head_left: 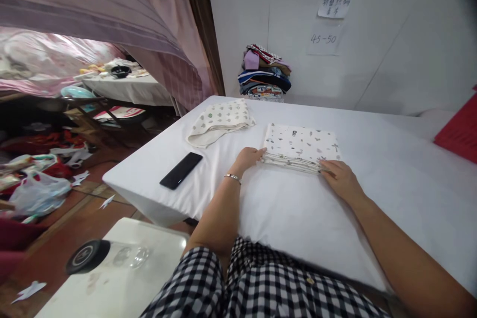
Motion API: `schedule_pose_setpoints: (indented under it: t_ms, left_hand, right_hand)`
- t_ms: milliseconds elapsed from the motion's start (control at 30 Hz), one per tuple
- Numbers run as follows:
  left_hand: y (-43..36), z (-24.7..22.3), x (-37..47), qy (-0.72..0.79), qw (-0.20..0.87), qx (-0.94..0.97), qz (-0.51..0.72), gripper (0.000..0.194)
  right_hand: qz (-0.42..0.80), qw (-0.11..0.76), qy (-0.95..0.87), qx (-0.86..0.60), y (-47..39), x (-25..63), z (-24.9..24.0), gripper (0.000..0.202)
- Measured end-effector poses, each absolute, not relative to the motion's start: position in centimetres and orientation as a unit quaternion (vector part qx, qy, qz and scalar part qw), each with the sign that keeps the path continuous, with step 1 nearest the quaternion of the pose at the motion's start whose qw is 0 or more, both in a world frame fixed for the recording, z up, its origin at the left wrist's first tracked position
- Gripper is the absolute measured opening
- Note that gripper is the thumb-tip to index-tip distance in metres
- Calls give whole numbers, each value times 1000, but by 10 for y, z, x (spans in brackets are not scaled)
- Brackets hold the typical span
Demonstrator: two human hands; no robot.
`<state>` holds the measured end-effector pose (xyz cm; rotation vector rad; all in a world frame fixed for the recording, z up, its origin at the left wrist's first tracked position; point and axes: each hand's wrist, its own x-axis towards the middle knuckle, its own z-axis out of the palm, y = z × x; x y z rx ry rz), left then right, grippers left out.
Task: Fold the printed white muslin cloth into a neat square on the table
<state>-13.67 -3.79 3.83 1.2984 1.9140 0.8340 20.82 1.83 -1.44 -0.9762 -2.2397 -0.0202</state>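
A white cloth with small dark prints (301, 141) lies folded in several layers on the white-covered table. My left hand (249, 158) pinches its near left corner, thumb and fingers closed on the edge. At the near right corner, my right hand (341, 176) grips the layers between thumb and fingers; part of those fingers is hidden. Left of it rests another pale cloth with green-grey prints (223, 118), loosely folded and apart from both hands. A black phone (181, 170) lies flat nearer the table's left edge.
The white tablecloth (290, 213) covers the table. Behind it, a stack of folded clothes (265, 73) stands by the wall. A red object (460, 126) sits at the far right. At lower left is a white stool-like surface (122, 278) with a black round item (87, 257).
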Motion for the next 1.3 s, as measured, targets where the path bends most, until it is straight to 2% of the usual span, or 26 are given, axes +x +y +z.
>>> schedule_pose_setpoints:
  t_ms: [233,433,600,900,1000,1167,1300]
  left_hand:
    - [-54,50,-131,737,372,520,218,35]
    - [-50,40,-110,744,366,493,263,28]
    - [-47,30,-109,741,374,455,323,23]
    - [-45,27,-106,750,357,462,311,11]
    - [-45,30,-109,745,362,461,317,10]
    - [-45,33,-119,732,401,420,355,15]
    - [-46,33,-123,736,417,398,354,21]
  right_hand:
    - [-15,343,-873,-346,13,188,3,23]
    - [33,263,-922,-283,12,110,32,25]
    - [64,213,-932,-286,20,54,31,23]
    - [52,139,-938,-313,24,38,30,22]
    - [41,137,-932,-333,22,38,34,21]
    - [40,188,-918,-348,22,39,33,21]
    - [36,176,-931,-317,20,37,31,19]
